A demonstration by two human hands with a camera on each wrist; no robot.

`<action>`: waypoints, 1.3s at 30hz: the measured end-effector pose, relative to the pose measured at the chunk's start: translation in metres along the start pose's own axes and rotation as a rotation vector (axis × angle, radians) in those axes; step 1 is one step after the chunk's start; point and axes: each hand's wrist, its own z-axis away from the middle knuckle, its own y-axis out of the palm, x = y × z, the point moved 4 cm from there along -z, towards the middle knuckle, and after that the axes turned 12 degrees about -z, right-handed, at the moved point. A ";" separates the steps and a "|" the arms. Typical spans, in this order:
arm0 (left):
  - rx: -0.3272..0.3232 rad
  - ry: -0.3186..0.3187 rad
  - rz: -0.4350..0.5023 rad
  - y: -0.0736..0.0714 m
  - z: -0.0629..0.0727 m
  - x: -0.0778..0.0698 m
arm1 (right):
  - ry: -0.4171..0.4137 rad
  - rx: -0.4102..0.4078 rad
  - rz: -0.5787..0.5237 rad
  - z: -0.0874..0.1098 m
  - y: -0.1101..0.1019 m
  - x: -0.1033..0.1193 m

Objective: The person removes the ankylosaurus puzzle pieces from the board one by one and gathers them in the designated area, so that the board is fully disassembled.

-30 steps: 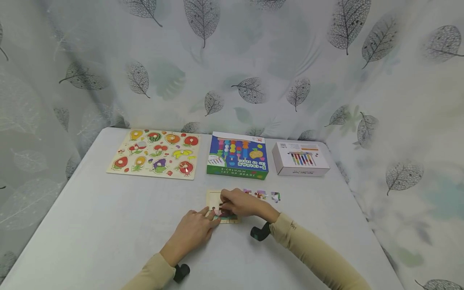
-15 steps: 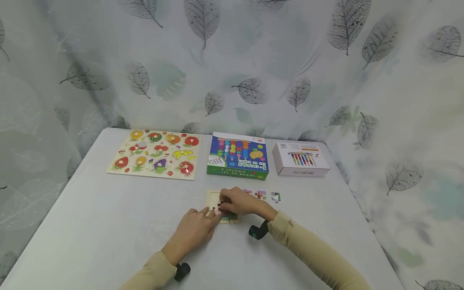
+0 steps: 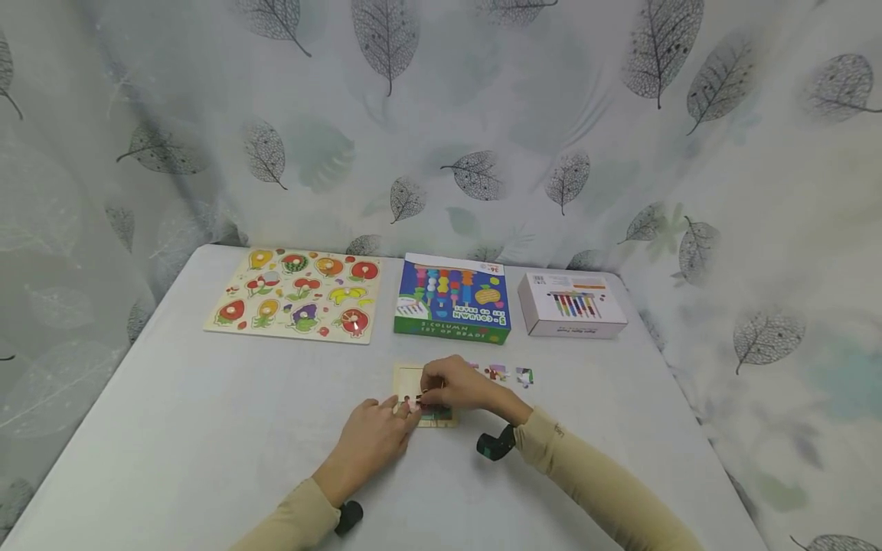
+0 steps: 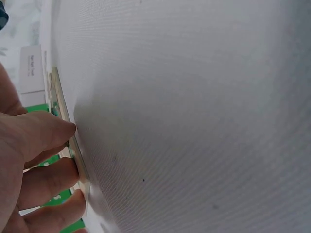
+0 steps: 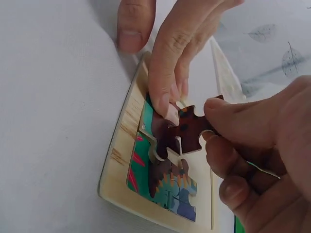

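A small wooden jigsaw tray [image 5: 116, 155] lies on the white table under both hands, with joined pieces [image 5: 170, 182] in green, brown and blue along one side. Between thumb and fingers, my right hand [image 3: 460, 383] pinches a dark brown puzzle piece [image 5: 191, 130], tilted over the tray beside the fitted ones. My left hand [image 3: 375, 438] rests at the tray's near left corner. One of its fingers [image 5: 163, 80] presses on a brown piece next to the held one, while the thumb [image 4: 58, 130] touches the tray's edge. The right hand hides part of the tray in the head view.
Loose puzzle pieces [image 3: 496, 373] lie right of the tray. Behind stand a fruit peg board [image 3: 296, 297], a blue and green bead-set box [image 3: 451, 298] and a white box [image 3: 573, 306]. A leaf-print curtain [image 3: 475, 115] hangs behind the table.
Both hands stay at the tray. The right fingers shift slightly with the dark piece, and the left hand moves only a little.
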 end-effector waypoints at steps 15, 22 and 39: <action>0.008 0.004 0.129 -0.001 -0.002 -0.001 | 0.250 -0.163 -0.141 0.057 -0.079 -0.014; -0.001 -0.022 0.206 0.001 0.001 0.002 | 0.358 -0.149 -0.151 0.087 -0.094 -0.035; 0.046 -0.080 0.362 0.005 0.020 0.019 | 0.382 -0.201 -0.017 0.094 -0.067 -0.080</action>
